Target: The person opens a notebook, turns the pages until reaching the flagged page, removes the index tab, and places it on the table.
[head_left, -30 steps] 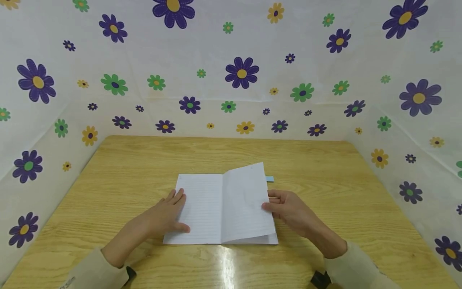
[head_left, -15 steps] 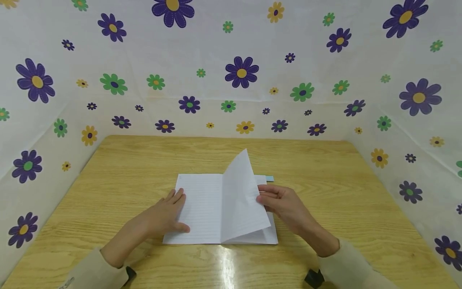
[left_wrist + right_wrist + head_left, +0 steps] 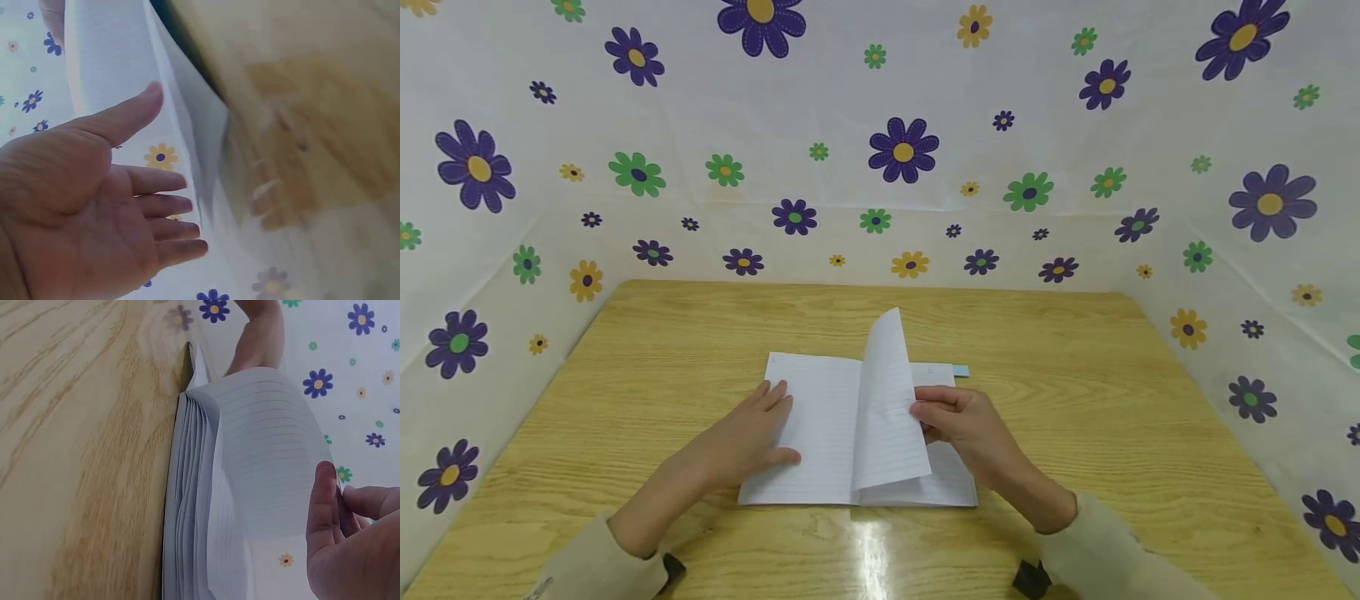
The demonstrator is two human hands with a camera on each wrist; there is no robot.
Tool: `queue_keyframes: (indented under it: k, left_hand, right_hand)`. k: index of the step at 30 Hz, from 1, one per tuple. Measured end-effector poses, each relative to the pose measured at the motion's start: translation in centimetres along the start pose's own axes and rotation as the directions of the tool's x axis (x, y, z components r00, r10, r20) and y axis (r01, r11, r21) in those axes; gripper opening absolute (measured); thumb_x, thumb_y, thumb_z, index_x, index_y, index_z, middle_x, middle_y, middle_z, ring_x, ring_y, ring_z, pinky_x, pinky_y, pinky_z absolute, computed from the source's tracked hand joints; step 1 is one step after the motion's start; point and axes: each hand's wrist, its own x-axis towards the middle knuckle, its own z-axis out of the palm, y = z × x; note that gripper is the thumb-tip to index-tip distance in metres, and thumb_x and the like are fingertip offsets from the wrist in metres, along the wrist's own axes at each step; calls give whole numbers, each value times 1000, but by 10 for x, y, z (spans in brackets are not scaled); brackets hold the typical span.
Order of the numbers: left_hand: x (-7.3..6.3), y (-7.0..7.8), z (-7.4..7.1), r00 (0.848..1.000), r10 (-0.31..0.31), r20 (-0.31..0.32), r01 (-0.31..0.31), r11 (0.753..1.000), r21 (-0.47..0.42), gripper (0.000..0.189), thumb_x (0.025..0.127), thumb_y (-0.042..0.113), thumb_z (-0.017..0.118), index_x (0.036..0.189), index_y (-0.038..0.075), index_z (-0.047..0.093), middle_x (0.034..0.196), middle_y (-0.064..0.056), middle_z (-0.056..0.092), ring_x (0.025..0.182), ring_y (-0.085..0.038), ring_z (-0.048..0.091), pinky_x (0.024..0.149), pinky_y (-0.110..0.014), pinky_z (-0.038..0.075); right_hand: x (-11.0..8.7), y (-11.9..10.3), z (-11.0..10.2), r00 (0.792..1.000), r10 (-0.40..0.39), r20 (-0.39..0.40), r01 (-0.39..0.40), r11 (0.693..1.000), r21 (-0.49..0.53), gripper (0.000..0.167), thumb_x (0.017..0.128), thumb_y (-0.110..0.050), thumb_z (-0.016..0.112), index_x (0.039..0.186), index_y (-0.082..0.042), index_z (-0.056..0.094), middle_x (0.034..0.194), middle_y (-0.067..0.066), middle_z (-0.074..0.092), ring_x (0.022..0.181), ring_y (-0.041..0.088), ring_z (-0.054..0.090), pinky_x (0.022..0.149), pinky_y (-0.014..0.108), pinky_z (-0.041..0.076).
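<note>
Partly hiding the notebook [image 3: 825,425], a raised page [image 3: 886,421] is pinched by right fingers [image 3: 946,395]; left fingers [image 3: 165,206] lie straight.

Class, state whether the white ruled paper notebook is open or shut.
Open: the notebook shows ruled pages left and right, and the right hand pinches a raised leaf.

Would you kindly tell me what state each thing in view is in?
Notebook: open, ruled pages showing.
Raised page: lifted, curved, not yet turned over.
Left hand: fingers straight, at the notebook's left side.
Right hand: pinching the raised page's outer edge.
Blue tab: sticking out past the notebook's right side.
Flowered cloth: hanging, creased.
</note>
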Motion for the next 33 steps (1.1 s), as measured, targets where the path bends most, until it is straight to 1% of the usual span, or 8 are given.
queue_keyframes:
  k: [4, 7, 11, 14, 18, 22, 25, 33]
  left_hand:
    - [2, 7, -4, 997, 22, -78, -25, 999, -31, 78, 100, 36, 69, 152, -13, 38, 163, -31, 27, 151, -49, 21, 119, -60, 26]
    - [3, 14, -7, 990, 40, -134, -47, 998, -49, 77, 102, 35, 67, 155, -10, 34, 164, -27, 27, 152, -44, 23, 119, -57, 29]
    - [8, 24, -12, 971, 94, -222, -105, 994, -37, 76, 103, 31, 66, 157, -9, 31, 165, -25, 29, 151, -39, 31, 116, -53, 35]
    - [13, 32, -17, 959, 115, -260, -130, 991, -40, 75, 104, 28, 66, 159, -7, 29, 166, -22, 28, 150, -36, 34, 115, -51, 38]
    - [19, 43, -22, 959, 94, -266, -117, 991, -70, 75, 104, 30, 65, 161, -2, 28, 169, -17, 23, 150, -34, 35, 114, -51, 40]
    - [23, 55, -28, 962, 83, -261, -114, 988, -105, 76, 104, 33, 64, 162, 0, 28, 170, -15, 20, 150, -33, 34, 114, -50, 40]
    - [27, 62, -31, 963, 81, -257, -119, 984, -135, 75, 105, 35, 63, 162, 2, 28, 170, -15, 19, 151, -33, 32, 116, -51, 38]
    - [39, 72, -36, 969, 68, -237, -109, 981, -162, 73, 106, 36, 61, 163, 4, 29, 171, -14, 16, 151, -32, 32, 116, -51, 38]
  right_hand:
    - [1, 1, 4, 1000, 4, -2, -4, 1000, 16, 39, 97, 0, 68, 130, 18, 60, 98, 8, 76, 77, 13, 68, 72, 27, 60]
    - [1, 2, 7, 1000, 1, 8, -1, 1000, 26, 39, 97, 0, 68, 131, 19, 59, 98, 7, 76, 77, 13, 68, 72, 27, 60]
    - [2, 2, 10, 1000, -6, 11, 6, 1000, 29, 39, 98, -1, 68, 131, 18, 60, 98, 8, 76, 77, 13, 67, 72, 27, 59]
    - [3, 1, 14, 1000, -7, -16, 7, 999, 33, 37, 98, -2, 69, 130, 15, 62, 98, 7, 76, 77, 13, 67, 71, 26, 59]
    - [3, -1, 19, 999, -10, -43, 12, 999, 52, 35, 97, -2, 70, 129, 12, 65, 98, 6, 76, 77, 15, 67, 71, 27, 59]
    - [4, 0, 23, 999, -18, -39, 20, 998, 54, 35, 97, -2, 70, 128, 13, 65, 97, 7, 76, 76, 15, 67, 70, 27, 59]
    - [6, 2, 24, 999, -28, -28, 29, 998, 51, 36, 97, -2, 70, 128, 14, 64, 95, 6, 76, 75, 14, 67, 69, 26, 59]
    - [6, 5, 30, 998, -65, -1, 65, 996, 67, 34, 98, -2, 69, 128, 15, 64, 91, 3, 75, 73, 13, 67, 69, 26, 59]
